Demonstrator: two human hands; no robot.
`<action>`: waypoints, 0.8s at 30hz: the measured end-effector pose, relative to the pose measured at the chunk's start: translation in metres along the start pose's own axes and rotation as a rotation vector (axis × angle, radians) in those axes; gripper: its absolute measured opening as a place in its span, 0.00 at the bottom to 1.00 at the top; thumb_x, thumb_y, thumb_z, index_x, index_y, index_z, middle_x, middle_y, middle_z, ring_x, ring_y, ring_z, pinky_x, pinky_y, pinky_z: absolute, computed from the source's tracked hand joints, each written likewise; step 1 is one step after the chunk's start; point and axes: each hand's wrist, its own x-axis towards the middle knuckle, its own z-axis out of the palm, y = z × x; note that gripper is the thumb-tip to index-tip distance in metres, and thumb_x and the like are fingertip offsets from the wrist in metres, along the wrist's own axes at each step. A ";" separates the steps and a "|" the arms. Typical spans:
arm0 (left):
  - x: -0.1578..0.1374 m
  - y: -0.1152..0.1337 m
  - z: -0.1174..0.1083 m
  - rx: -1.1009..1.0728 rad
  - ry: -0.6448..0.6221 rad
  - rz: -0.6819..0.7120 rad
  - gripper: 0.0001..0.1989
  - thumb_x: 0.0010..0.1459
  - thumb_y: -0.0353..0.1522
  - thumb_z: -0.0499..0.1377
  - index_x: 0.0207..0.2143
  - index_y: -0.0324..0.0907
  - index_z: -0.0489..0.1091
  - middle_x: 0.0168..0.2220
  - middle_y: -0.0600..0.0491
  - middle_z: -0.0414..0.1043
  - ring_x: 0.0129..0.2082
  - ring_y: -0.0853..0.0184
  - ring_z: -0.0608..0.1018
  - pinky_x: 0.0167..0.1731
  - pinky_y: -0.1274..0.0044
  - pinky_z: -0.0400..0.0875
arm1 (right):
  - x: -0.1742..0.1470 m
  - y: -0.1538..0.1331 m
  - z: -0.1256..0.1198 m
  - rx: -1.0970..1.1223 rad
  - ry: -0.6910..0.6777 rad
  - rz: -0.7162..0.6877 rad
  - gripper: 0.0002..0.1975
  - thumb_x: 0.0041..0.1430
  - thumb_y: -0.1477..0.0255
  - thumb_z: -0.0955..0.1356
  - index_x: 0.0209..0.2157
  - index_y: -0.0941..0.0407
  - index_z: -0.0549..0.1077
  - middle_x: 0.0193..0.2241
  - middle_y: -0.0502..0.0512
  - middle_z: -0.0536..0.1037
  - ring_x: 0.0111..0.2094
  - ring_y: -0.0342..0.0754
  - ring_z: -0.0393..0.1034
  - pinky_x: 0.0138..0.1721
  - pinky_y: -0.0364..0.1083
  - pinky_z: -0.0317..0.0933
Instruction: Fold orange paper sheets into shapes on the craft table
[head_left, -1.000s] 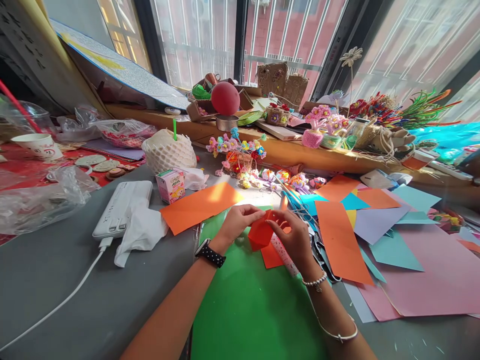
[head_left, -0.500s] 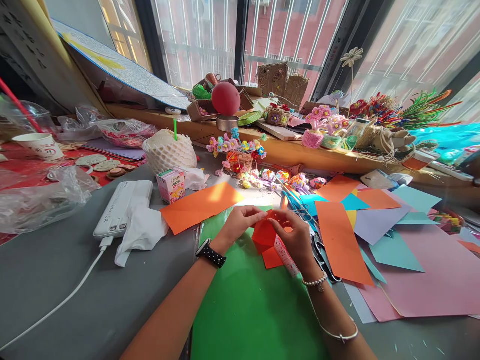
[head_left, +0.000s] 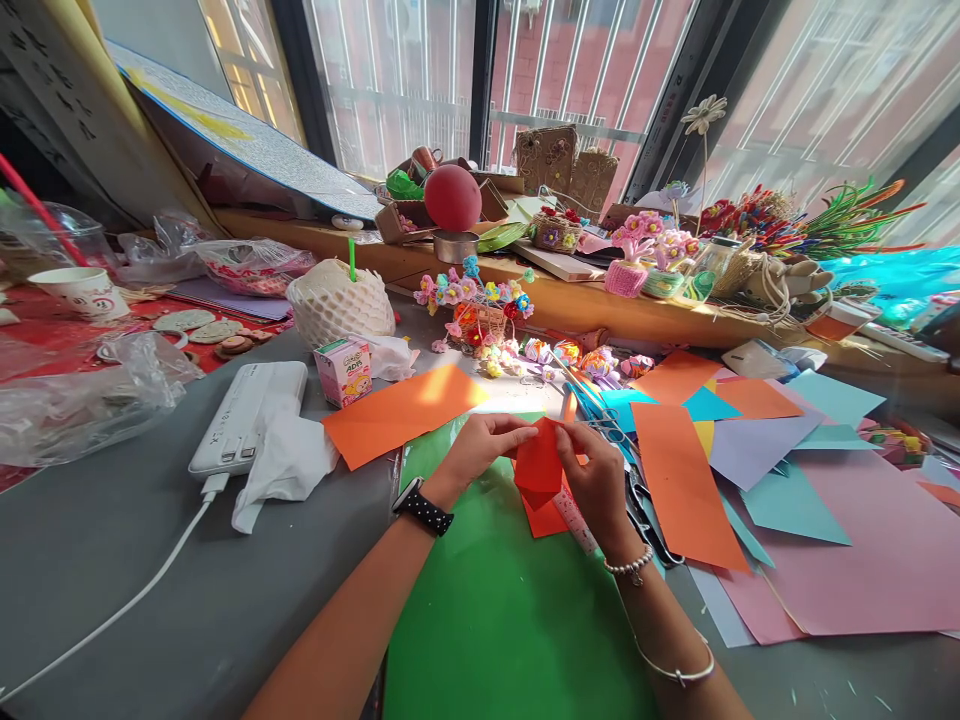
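A folded orange-red paper (head_left: pixel 538 464) is held up between both hands over a green mat (head_left: pixel 495 610). My left hand (head_left: pixel 484 450), with a black watch strap at the wrist, pinches its upper left edge. On the upper right edge, the fingers of my right hand (head_left: pixel 598 470) are closed on the same paper. Below it lies another orange-red paper piece (head_left: pixel 546 520), partly covered. A pink patterned tube (head_left: pixel 576 522) rests beside that piece, partly hidden by my right hand.
Orange sheets (head_left: pixel 688 490), teal and pink paper (head_left: pixel 877 560) spread to the right, near scissors (head_left: pixel 606 420). At left are a white power bank (head_left: pixel 251 415) with a cable, crumpled tissue (head_left: pixel 289 465) and a small pink carton (head_left: pixel 343 372). Craft flowers (head_left: pixel 476 300) stand behind.
The folded paper has turned so a broader flat face shows toward me. My right fingers have shifted slightly right along its edge; my left hand has barely moved.
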 end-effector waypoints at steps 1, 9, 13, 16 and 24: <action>0.000 0.000 0.000 0.001 -0.015 -0.004 0.15 0.41 0.39 0.62 0.28 0.35 0.73 0.26 0.51 0.73 0.29 0.67 0.73 0.31 0.77 0.69 | 0.000 0.000 0.000 0.023 0.007 0.041 0.12 0.56 0.68 0.60 0.32 0.58 0.72 0.28 0.56 0.75 0.27 0.46 0.67 0.29 0.44 0.61; 0.000 -0.001 0.000 -0.009 -0.061 -0.022 0.14 0.40 0.38 0.63 0.26 0.35 0.73 0.25 0.52 0.72 0.28 0.67 0.73 0.32 0.76 0.69 | 0.002 -0.006 -0.001 0.334 0.018 0.301 0.14 0.53 0.63 0.61 0.29 0.57 0.72 0.26 0.53 0.75 0.27 0.45 0.66 0.27 0.42 0.59; 0.000 0.000 0.000 -0.033 -0.079 -0.031 0.13 0.40 0.37 0.63 0.25 0.36 0.72 0.24 0.53 0.72 0.27 0.68 0.73 0.31 0.77 0.68 | 0.001 -0.004 0.000 0.436 0.011 0.370 0.14 0.52 0.62 0.62 0.29 0.57 0.73 0.26 0.53 0.75 0.27 0.45 0.66 0.26 0.42 0.59; -0.002 0.004 -0.001 -0.082 -0.109 -0.062 0.14 0.41 0.38 0.63 0.26 0.35 0.72 0.25 0.52 0.72 0.28 0.68 0.73 0.32 0.75 0.68 | 0.001 -0.003 0.001 0.449 0.010 0.376 0.14 0.51 0.62 0.63 0.30 0.57 0.73 0.27 0.53 0.75 0.27 0.45 0.66 0.27 0.43 0.60; -0.004 0.005 -0.003 -0.154 -0.175 -0.126 0.15 0.45 0.39 0.61 0.31 0.35 0.73 0.27 0.49 0.74 0.29 0.66 0.74 0.36 0.73 0.67 | 0.001 -0.012 0.000 0.414 -0.017 0.349 0.11 0.49 0.64 0.65 0.28 0.57 0.72 0.25 0.54 0.75 0.26 0.46 0.67 0.26 0.43 0.60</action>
